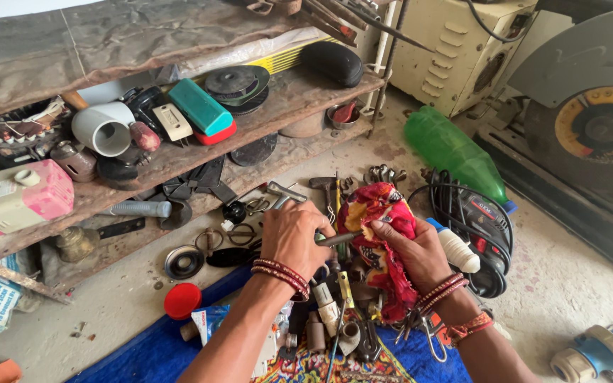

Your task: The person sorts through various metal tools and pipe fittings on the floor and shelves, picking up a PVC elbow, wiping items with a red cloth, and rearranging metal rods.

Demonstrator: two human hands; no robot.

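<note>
Your left hand [291,237] is closed around one end of a single metal rod [340,239]; your right hand [411,250] grips one red patterned cloth [379,234] wrapped over the rod's other end, above scattered tools on the floor. One green plastic bottle [453,150] lies beyond, one red cap [182,300] nearer you

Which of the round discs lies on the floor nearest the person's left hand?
The small metal disc on the floor, just left of the left hand. The dark grinding discs are stacked up on the shelf, much farther away.
</note>
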